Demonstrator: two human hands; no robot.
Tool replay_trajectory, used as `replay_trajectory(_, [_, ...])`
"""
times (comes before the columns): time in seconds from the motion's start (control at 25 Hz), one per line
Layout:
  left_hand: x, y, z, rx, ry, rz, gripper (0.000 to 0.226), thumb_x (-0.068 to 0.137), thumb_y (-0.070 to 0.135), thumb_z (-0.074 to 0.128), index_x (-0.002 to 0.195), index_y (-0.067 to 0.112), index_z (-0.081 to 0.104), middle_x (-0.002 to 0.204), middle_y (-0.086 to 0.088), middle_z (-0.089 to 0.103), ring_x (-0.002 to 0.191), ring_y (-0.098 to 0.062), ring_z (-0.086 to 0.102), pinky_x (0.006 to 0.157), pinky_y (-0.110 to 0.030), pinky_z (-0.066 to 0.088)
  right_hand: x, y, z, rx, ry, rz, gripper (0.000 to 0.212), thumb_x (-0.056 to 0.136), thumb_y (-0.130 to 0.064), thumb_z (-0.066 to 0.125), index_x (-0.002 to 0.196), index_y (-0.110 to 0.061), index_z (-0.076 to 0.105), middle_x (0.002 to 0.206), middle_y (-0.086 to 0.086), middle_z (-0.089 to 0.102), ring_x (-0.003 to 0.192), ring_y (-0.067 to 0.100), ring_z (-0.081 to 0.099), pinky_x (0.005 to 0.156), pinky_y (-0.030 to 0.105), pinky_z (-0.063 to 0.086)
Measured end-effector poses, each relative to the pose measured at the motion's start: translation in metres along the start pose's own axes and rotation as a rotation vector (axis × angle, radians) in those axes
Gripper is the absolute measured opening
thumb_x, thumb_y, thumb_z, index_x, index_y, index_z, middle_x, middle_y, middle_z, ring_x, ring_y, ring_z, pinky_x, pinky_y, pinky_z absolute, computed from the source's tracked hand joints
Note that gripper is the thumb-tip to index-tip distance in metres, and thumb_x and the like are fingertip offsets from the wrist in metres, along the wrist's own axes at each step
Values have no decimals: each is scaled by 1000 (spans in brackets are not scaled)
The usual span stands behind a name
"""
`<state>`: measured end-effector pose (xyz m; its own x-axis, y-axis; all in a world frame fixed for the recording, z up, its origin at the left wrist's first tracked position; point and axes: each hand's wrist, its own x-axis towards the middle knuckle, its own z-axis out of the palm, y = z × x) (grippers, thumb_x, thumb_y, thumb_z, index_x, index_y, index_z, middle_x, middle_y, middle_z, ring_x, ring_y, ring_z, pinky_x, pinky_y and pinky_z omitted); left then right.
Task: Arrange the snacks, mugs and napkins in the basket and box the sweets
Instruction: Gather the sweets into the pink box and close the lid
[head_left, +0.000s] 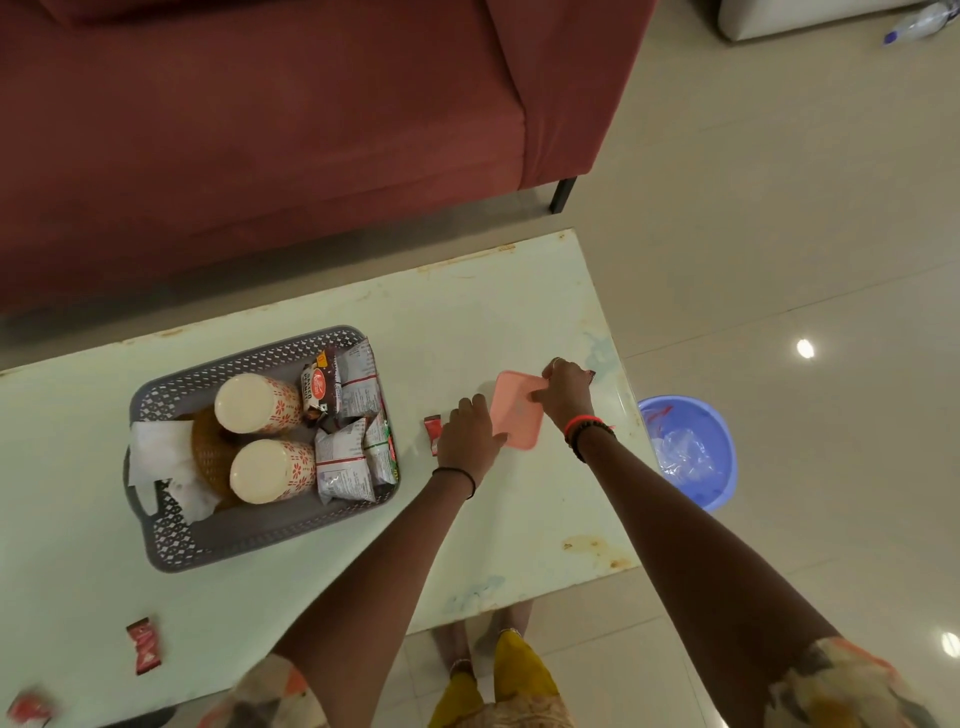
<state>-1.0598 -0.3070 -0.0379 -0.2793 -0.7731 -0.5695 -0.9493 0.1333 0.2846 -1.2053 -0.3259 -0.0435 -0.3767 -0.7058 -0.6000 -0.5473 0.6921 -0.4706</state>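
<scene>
A grey perforated basket (171, 540) on the pale table holds two upturned mugs (258, 402) with red flower print, white napkins (156, 449) and several snack packets (343, 462). To its right lies a flat pink box (511, 415). My left hand (470, 434) holds the box's near left edge. My right hand (566, 392) grips its far right corner. One red sweet (432, 428) lies just left of my left hand. Another red sweet (145, 644) lies near the table's front left, and a blurred one (28, 709) sits at the bottom left corner.
A maroon sofa (260, 130) stands behind the table (519, 519). On the tiled floor to the right sits a blue plastic basin (717, 441) with clear plastic in it. The table's right edge runs close to my right hand.
</scene>
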Motion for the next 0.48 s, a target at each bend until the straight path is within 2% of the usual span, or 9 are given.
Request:
replay_trajectory(0.08, [3,0,4,33,12,2,56,88,38,59,126,3,38,124,-15,50,113,-30,53,88,-39,46,0,-4,2,-74,4,-38,36,79,-2,70,111,6,57,118,22,58,105,34,57,84,35,48])
replay_trajectory(0.12, [4,-1,5,39,16,1,56,87,39,60,126,4,39,123,-14,50,112,-30,53,87,-39,46,0,-5,2,-106,-1,-45,36,80,-2,70,112,6,55,120,23,56,108,36,56,89,40,49])
replay_trajectory(0.2, [6,-2,7,41,22,0,57,86,40,61,126,5,39,123,-14,51,112,-30,53,88,-40,46,1,-7,2,-170,-18,-51,39,82,-4,69,115,7,52,123,24,53,112,37,54,94,41,47])
replay_trajectory(0.36, [7,-5,8,30,26,-1,55,86,41,60,123,5,42,121,-14,53,111,-29,54,87,-39,46,1,-16,0,-275,-6,-83,35,86,-1,62,117,8,49,123,24,55,115,36,54,93,39,46])
replay_trajectory(0.48, [8,-4,8,36,28,-4,53,87,41,60,121,4,43,121,-14,53,112,-30,54,88,-39,46,-2,-22,2,-239,55,-72,27,86,8,57,112,8,50,117,25,60,108,39,60,84,39,49])
